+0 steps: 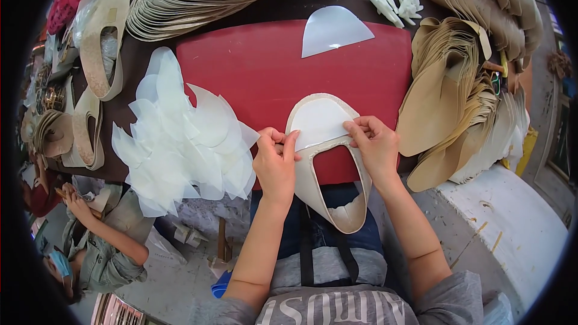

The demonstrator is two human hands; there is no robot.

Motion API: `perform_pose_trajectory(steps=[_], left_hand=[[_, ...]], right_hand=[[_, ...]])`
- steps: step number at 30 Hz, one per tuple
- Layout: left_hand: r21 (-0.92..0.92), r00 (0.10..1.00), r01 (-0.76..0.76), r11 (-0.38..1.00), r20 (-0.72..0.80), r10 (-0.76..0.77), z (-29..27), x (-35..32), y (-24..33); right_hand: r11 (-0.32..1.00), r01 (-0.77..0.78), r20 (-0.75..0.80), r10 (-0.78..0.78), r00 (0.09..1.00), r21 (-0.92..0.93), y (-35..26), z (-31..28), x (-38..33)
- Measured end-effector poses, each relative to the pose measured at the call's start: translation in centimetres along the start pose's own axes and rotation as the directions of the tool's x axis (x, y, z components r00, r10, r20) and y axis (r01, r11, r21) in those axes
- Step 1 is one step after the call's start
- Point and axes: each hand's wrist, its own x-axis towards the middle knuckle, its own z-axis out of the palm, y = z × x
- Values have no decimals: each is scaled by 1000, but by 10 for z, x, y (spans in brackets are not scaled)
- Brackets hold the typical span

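A beige shoe upper (309, 176) with an open throat hangs partly over the table's near edge, its toe end on the red board. Over its toe area lies a white half-moon toe piece (325, 125). My left hand (277, 165) pinches the left edge of the upper beside a corner of the toe piece. At the opposite side, my right hand (374, 144) is closed on the upper's right edge, its fingertips touching the toe piece's right corner. A similar half-moon piece (335, 31), translucent and pale, lies alone on the far part of the board.
The red board (241, 60) covers the table's middle. To its left is a heap of translucent sheet pieces (186, 138). Stacked uppers (198, 0) stand behind, tan cut pieces (430, 105) at right, white strips (397, 3) at far right. A co-worker (105, 238) works at lower left.
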Motion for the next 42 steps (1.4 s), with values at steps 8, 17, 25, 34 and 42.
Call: perform_pose_trajectory(steps=[8,17,25,34,42], left_hand=[[6,997,-65,998,-46,65,0,-1,-3],[643,887,-343,685,-18,462,-11,-7,-21],[-121,972,-197,973,102,210,-28,-33,-20],[-670,782,515,535,623,28,-116,-56,12],[-528,842,32,849,472,262,-289,-57,55]], right_hand=[[999,38,-11,-38,999,-19,-9,1,-2],[823,115,-48,-170,984,-556,-10,-2,-4],[663,636,13,-688,725,-395,14,-17,-5],[823,-56,315,-153,937,566,-50,-36,-57],[525,-17,159,-226,961,851,-187,48,-83]])
